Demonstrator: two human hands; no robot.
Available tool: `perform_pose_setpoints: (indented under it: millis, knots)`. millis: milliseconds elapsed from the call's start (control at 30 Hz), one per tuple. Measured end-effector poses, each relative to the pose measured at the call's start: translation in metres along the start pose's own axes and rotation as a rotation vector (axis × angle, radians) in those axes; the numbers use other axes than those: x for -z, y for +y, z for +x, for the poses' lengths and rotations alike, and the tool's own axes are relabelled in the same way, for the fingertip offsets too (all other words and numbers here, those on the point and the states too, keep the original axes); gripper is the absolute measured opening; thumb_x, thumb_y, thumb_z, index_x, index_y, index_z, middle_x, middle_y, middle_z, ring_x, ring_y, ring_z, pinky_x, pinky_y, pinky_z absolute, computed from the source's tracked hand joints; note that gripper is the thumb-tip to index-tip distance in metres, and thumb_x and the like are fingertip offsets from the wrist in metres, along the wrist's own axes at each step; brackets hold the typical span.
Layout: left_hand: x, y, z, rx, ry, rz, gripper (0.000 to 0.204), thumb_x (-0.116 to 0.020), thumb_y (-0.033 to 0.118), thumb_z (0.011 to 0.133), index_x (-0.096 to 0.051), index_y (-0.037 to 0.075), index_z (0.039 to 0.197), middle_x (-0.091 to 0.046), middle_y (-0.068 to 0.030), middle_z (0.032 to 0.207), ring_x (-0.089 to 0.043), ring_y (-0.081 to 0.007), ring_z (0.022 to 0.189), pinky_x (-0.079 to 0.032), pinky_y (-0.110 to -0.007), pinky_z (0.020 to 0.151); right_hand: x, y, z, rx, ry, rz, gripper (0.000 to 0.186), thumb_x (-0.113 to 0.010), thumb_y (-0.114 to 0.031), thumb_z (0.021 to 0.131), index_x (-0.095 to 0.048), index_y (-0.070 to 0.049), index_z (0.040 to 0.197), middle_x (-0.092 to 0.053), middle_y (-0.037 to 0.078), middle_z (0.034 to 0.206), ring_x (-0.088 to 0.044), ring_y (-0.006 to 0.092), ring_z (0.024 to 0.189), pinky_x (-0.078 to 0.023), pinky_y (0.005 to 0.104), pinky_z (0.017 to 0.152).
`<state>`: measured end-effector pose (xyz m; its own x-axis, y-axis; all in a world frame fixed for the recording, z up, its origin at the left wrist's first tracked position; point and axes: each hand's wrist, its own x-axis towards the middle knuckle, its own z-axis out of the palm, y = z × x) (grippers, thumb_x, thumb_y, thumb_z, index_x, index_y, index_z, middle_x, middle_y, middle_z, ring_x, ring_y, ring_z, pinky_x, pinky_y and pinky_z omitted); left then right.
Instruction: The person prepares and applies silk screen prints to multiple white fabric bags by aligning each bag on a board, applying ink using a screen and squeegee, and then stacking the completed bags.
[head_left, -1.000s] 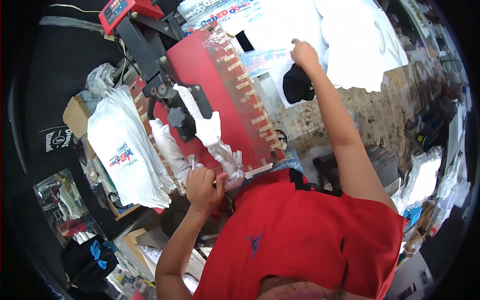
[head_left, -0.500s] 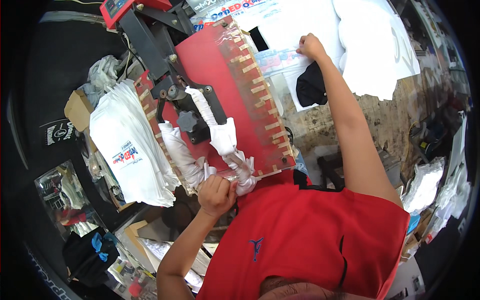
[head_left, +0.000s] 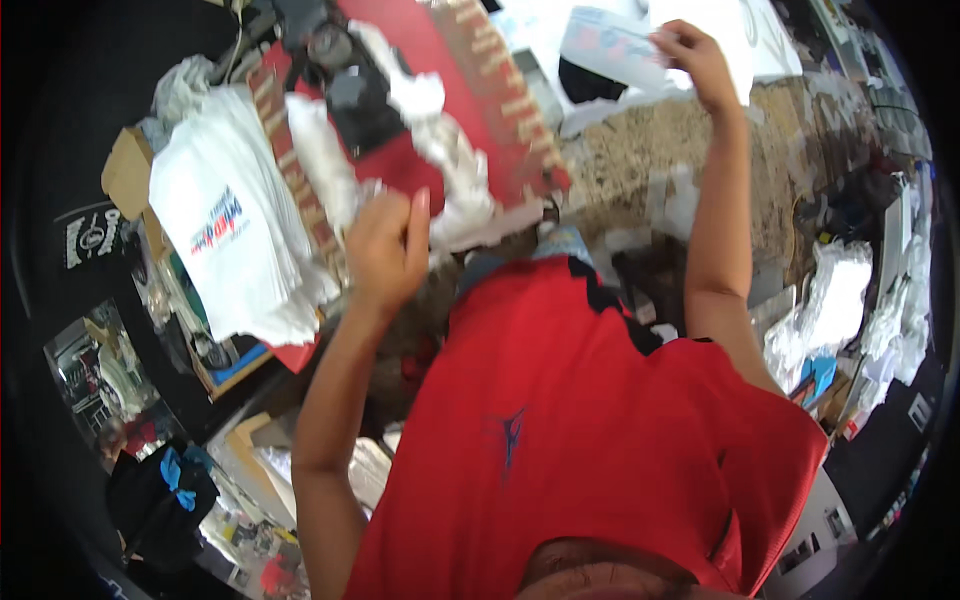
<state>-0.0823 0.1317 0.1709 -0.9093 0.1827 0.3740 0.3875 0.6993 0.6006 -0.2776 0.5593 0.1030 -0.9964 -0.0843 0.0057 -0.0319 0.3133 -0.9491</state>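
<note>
My left hand (head_left: 385,250) is closed at the front of the heat press handle (head_left: 445,165), which is wrapped in white cloth. The thumb points up, and the fingers' far side is hidden. The red heat press (head_left: 490,120) has strips of tape along its edge. At the upper right my right hand (head_left: 695,60) pinches the edge of a see-through transfer sheet (head_left: 610,45) with a faint print. That sheet is lifted and tilted above a black piece (head_left: 590,82) lying on white material. Motion blurs the press and the left hand.
A thick stack of printed white shirts (head_left: 225,220) hangs left of the press, next to an open cardboard box (head_left: 128,170). The worn wooden table (head_left: 640,150) runs to the right. Clear plastic bags (head_left: 830,300) stand at the right. A black cloth with a blue knot (head_left: 165,500) sits lower left.
My right hand has lifted the transfer sheet off the white material and moved right. The view has shifted, so the press sits higher. My left hand stays by the handle, its thumb now raised.
</note>
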Motion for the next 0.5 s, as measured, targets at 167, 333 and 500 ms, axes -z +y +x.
perform_pose_setpoints:
  millis: [167,333,500]
  knots:
    - [0.031,0.046,-0.018,-0.07,0.051,-0.318,0.026,-0.065,0.012,0.094,-0.059,0.001,0.071,-0.052,-0.0076,0.066,-0.049,-0.0216,0.058,-0.038,-0.03,0.056,0.002,-0.1,-0.149,-0.254,-0.045,-0.148,0.032,-0.069,-0.008,0.085,-0.063,-0.007,0.116,-0.064,0.003,0.079,-0.056,0.0084,0.072,-0.043,0.0243,0.063]
    - [-0.02,0.085,-0.063,-0.038,-0.614,-0.499,0.061,-0.085,0.036,0.076,-0.057,0.001,0.118,-0.062,-0.0188,0.118,-0.06,-0.0354,0.108,-0.048,-0.04,0.094,-0.066,-0.075,-0.232,-0.379,-0.223,0.188,0.016,-0.072,-0.008,0.085,-0.069,-0.001,0.099,-0.069,0.007,0.085,-0.063,0.0123,0.073,-0.05,0.0243,0.068]
    - [-0.077,0.053,-0.093,0.188,-0.529,-0.636,0.091,-0.086,0.041,0.073,-0.044,-0.005,0.139,-0.062,-0.0219,0.127,-0.063,-0.0362,0.115,-0.048,-0.042,0.103,-0.17,-0.086,-0.253,-0.591,-0.218,0.561,0.028,-0.067,-0.022,0.097,-0.066,0.005,0.104,-0.07,0.013,0.092,-0.069,0.0167,0.083,-0.057,0.0295,0.078]
